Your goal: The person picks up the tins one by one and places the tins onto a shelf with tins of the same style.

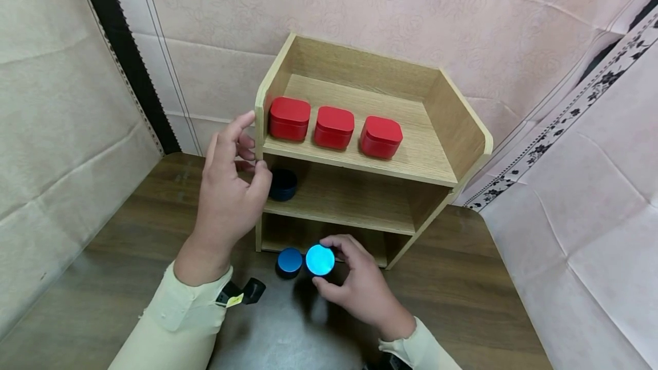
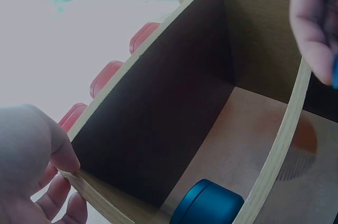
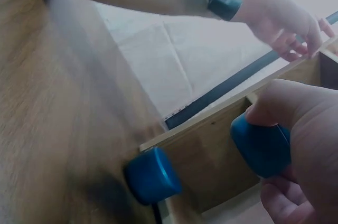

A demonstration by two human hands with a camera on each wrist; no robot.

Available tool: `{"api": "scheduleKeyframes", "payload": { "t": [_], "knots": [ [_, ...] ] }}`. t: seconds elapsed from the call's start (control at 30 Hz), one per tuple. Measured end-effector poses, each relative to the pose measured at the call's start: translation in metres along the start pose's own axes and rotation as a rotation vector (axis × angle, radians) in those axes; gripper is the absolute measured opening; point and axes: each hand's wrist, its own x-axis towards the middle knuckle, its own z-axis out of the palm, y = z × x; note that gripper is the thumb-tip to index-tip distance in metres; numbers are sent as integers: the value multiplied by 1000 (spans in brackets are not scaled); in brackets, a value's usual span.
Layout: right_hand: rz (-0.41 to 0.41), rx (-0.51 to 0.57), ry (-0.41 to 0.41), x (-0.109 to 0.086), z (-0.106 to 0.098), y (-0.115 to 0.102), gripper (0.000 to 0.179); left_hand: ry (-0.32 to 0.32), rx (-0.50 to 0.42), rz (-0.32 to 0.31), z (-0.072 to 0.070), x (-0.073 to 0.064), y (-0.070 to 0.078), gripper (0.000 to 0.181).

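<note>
My left hand [image 1: 228, 187] grips the left side panel of a small wooden shelf [image 1: 360, 222], with the thumb at its front edge. My right hand [image 1: 354, 281] holds a round blue tin [image 1: 320, 260] between thumb and fingers, in front of the lowest compartment. Another blue tin [image 1: 290, 260] stands just left of it, at the shelf's foot. A dark blue tin [image 1: 283, 185] sits at the left of the middle compartment, close to my left thumb; the left wrist view shows this tin [image 2: 208, 203] too. The right wrist view shows the held tin [image 3: 261, 145] against my fingers.
Three red lidded boxes, left [image 1: 290, 119], middle [image 1: 334, 128] and right [image 1: 381, 137], stand in a row on the top shelf. The shelf rests on a brown wooden table [image 1: 452, 290]. Pale cloth [image 1: 360, 4] hangs behind and at both sides.
</note>
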Motion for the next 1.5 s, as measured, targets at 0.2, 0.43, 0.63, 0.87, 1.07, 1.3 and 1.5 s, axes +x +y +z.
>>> {"api": "scheduleKeyframes", "payload": {
  "t": [0.2, 0.43, 0.63, 0.87, 1.07, 1.3, 1.5],
  "knots": [
    [-38, -22, 16, 2, -7, -10, 63, -5, 1, -3, 0, 0, 0, 77],
    [-45, 10, 18, 6, -17, -22, 64, -4, 1, -9, -1, 0, 1, 77],
    [-42, 32, 16, 9, -26, -31, 63, -4, 2, -8, -1, 0, 1, 77],
    [-47, 55, 14, 18, -38, -35, 65, -3, 4, -9, -1, 0, 0, 77],
    [-29, 8, 21, 29, -50, -38, 66, -10, 2, -18, -1, 0, 1, 77],
    [32, 20, -14, 44, -61, -39, 65, -13, 4, -26, -1, 0, 2, 77],
    [81, 26, -42, 57, -67, -39, 66, -13, -1, -26, -2, 0, 2, 76]
  ]
}}
